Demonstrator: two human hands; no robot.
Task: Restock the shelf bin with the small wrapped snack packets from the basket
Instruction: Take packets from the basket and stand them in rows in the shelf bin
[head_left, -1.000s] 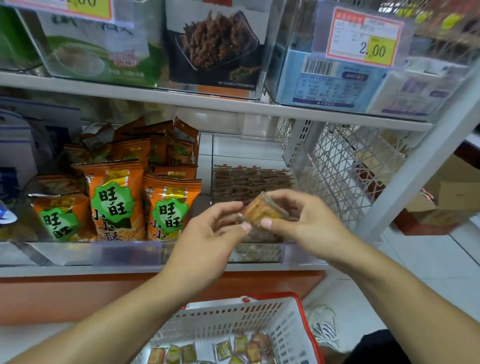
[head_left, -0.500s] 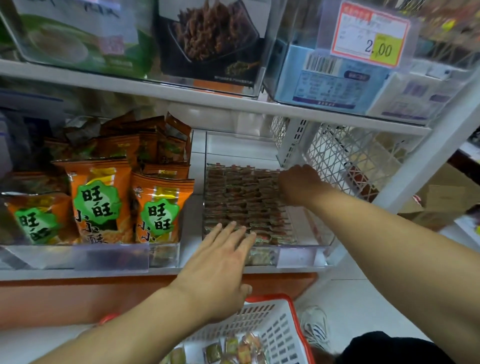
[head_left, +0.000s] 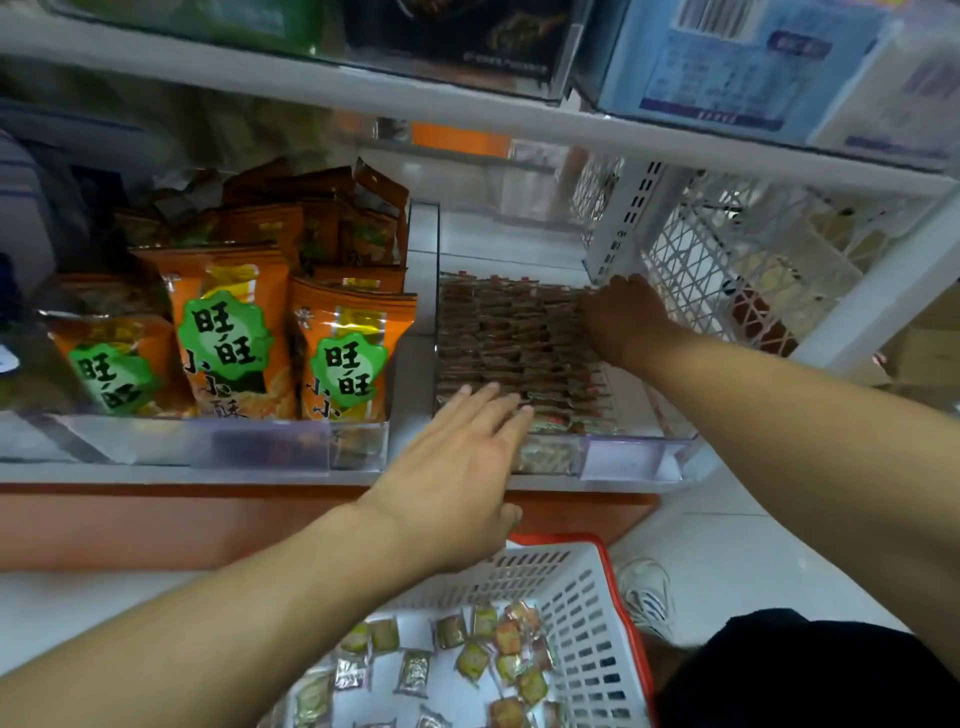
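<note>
The clear shelf bin (head_left: 631, 458) on the lower shelf holds neat rows of small brown wrapped packets (head_left: 498, 338). My left hand (head_left: 457, 467) lies flat with straight fingers, its fingertips on the front rows. My right hand (head_left: 623, 322) reaches to the bin's back right corner, knuckles up and fingers bent down into the rows. Its fingertips are hidden, so any packet under them is out of sight. Below, the white basket with a red rim (head_left: 587, 597) holds several loose wrapped snack packets (head_left: 467, 660).
Orange snack bags (head_left: 343, 353) fill the bin to the left. A white mesh panel (head_left: 727, 270) closes the shelf's right side, close to my right hand. The upper shelf (head_left: 467, 109) hangs low overhead. A shoe (head_left: 644, 592) is on the white floor beside the basket.
A second ago both hands held one packet in front of the bin. My right hand carried it to the back right corner and stays there; my left hand lowered flat onto the front rows.
</note>
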